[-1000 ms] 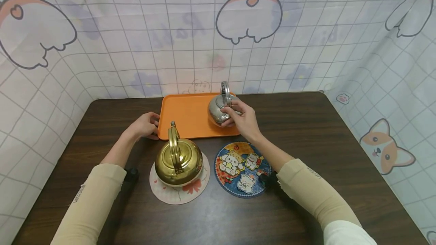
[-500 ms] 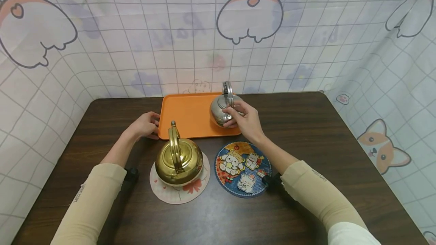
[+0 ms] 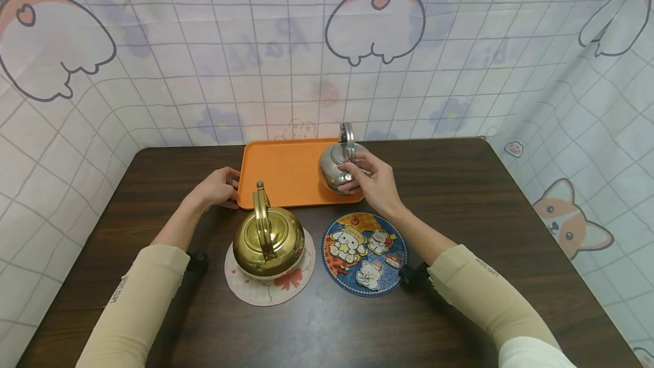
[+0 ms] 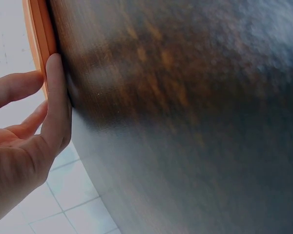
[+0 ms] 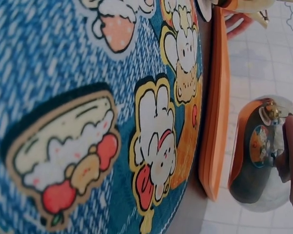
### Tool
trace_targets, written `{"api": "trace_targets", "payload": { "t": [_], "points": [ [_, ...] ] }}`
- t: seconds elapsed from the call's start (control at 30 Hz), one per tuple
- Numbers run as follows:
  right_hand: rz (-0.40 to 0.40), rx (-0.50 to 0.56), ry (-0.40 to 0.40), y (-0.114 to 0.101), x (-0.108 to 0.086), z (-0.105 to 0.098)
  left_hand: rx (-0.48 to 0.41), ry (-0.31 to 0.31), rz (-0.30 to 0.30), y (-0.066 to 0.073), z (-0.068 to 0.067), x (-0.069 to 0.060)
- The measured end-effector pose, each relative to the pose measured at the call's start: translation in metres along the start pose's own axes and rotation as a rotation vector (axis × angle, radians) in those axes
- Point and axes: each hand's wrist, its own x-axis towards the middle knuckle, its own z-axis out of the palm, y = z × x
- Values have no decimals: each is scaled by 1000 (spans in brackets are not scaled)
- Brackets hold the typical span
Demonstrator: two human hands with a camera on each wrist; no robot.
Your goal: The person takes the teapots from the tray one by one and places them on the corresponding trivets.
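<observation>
A silver kettle (image 3: 334, 166) is at the right end of the orange tray (image 3: 283, 172); I cannot tell whether its base touches the tray. My right hand (image 3: 377, 183) holds it from the right, with thumb and fingers at the foot of its upright handle; in the right wrist view the kettle (image 5: 259, 156) shows large and shiny. At the tray's left edge is my left hand (image 3: 217, 187), its fingers resting against the rim (image 4: 41, 34). Nearer to me, a gold kettle (image 3: 286, 243) stands on a pink round mat (image 3: 291, 288).
To the right of the gold kettle lies a blue round mat (image 3: 365, 254) with cartoon animals, below my right wrist. The dark wooden table (image 3: 460, 203) ends at a white checked curtain (image 3: 286, 84) with corgi prints, which hangs behind and on both sides.
My right hand and the silver kettle have shifted a little to the right and slightly towards me. The left hand and the gold kettle look unmoved.
</observation>
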Motion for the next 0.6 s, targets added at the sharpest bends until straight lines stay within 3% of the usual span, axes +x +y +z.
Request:
{"api": "trace_targets", "payload": {
  "t": [0.43,0.6],
  "points": [
    [3,-13,2,-6,-5,-7,6,12,-8,4,1,-5],
    [8,-19,4,7,-6,-14,1,10,-7,4,3,-4]
  ]
}}
